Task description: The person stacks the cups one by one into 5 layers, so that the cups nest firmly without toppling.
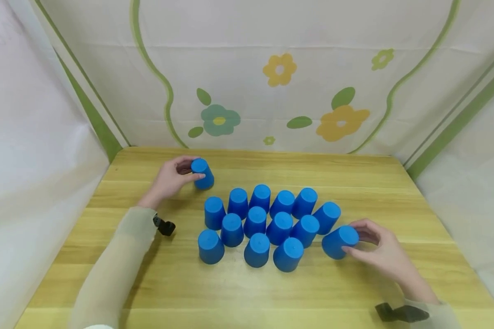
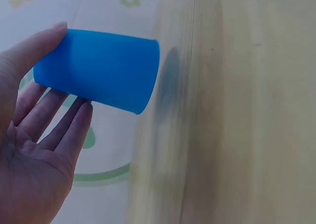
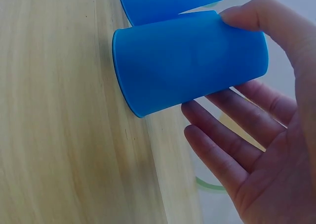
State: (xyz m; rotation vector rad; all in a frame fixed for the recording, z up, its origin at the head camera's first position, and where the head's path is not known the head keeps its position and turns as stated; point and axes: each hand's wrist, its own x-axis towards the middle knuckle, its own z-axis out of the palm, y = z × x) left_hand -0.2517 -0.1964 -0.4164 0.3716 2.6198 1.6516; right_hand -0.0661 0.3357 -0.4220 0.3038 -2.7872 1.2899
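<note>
Simultaneously, a person's left hand [image 1: 170, 179] pinches one blue cup [image 1: 203, 177] near the table's [image 1: 247, 301] far-left corner while the right hand [image 1: 382, 251] grips a second cup [image 1: 336, 242] toward the right edge, both near the narrow end, presumably leaving rims free; mid-table, other cups [image 1: 255, 222] stand mouth-down, likely for stability.
</note>
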